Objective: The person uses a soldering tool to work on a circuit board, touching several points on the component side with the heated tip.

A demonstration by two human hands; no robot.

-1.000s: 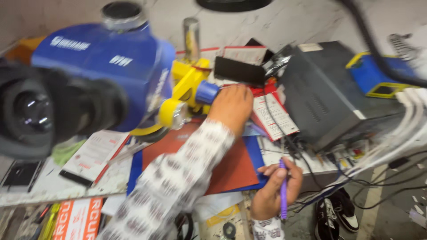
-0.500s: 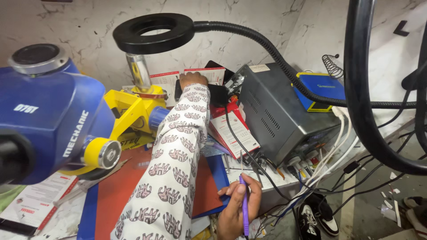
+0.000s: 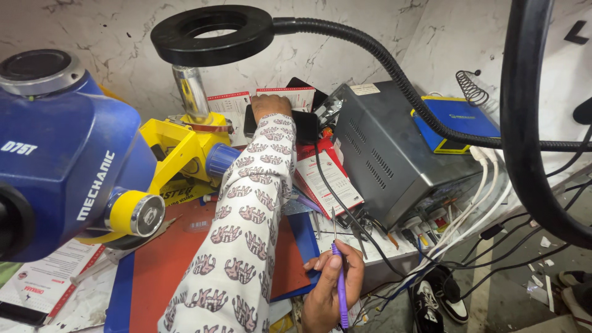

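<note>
My left hand [image 3: 269, 106], in a white patterned sleeve, reaches across the bench and rests on a black phone [image 3: 306, 126] leaning at the back among red-and-white cards. Its fingers are hidden behind the hand, so its grip is unclear. My right hand [image 3: 333, 287] stays low near the bench's front edge. It holds a purple-handled precision screwdriver [image 3: 338, 280] upright, its thin metal tip pointing up. A red work mat [image 3: 166, 259] lies under my left forearm.
A blue microscope head [image 3: 61, 160] on a yellow stand [image 3: 179, 154] fills the left. A black ring lamp [image 3: 213, 34] on a flexible arm hangs overhead. A grey power supply [image 3: 394, 154], a blue box [image 3: 459, 120], tangled cables [image 3: 468, 216] and shoes [image 3: 435, 299] lie right.
My left hand moved from the yellow stand's blue knob to the black phone at the back. The view tilted up and right. My right hand kept the purple screwdriver.
</note>
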